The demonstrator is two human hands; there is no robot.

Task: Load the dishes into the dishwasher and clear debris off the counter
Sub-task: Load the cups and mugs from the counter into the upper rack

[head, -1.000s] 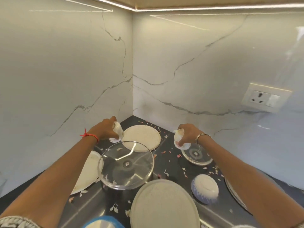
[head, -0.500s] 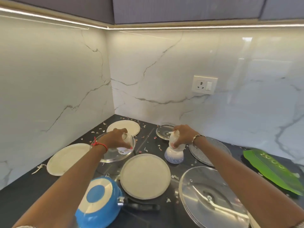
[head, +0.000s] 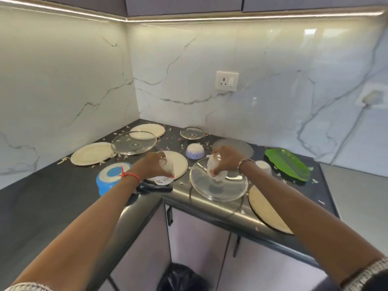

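Cups for the dishwasher: a small white printed cup (head: 164, 177) in the left hand (head: 150, 166), a small plain white cup (head: 216, 173) in the right hand (head: 228, 162).

Each hand has its fingers curled round the wall of its cup. The left one is over the near edge of a round cream plate (head: 178, 164), and the right is above a large clear glass lid (head: 218, 187). Carrying two small pieces at once probably saves a trip to the dishwasher, which is nowhere in view. The fingers hide both rims, so each cup's tilt, and whether it touches what lies beneath it, cannot be told. Pale scraps of debris (head: 206, 143) are scattered over the black stone counter (head: 42, 196) around the dishes. Below it, a black bin bag (head: 180, 278) is cut off at the frame's bottom edge.
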